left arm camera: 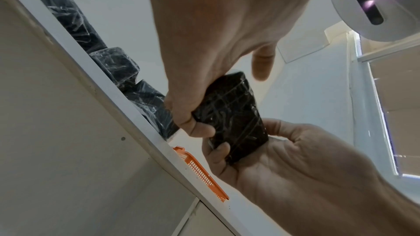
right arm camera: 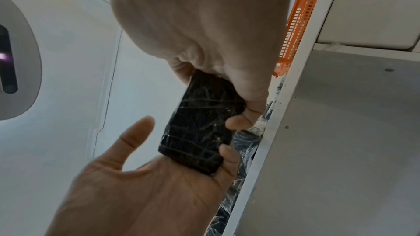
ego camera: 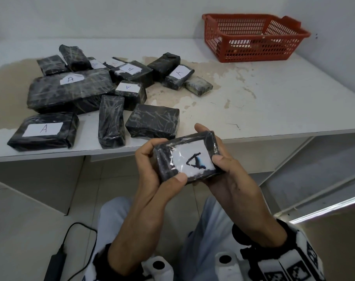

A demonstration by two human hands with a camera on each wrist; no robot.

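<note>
A small black parcel wrapped in clear film, with a white label marked "A", is held in both hands just in front of the table's front edge. My left hand grips its left end, thumb on the near edge. My right hand grips the right end, thumb on the label and a fingertip over the far edge. The left wrist view shows the parcel's plain black underside, between my left hand above it and my right hand beneath. The right wrist view shows the same underside, between right hand and left hand.
Several black wrapped parcels lie on the left half of the stained white table; some carry "A" or "B" labels. A red mesh basket stands at the back right corner. A black power pack with a cable lies at the lower left.
</note>
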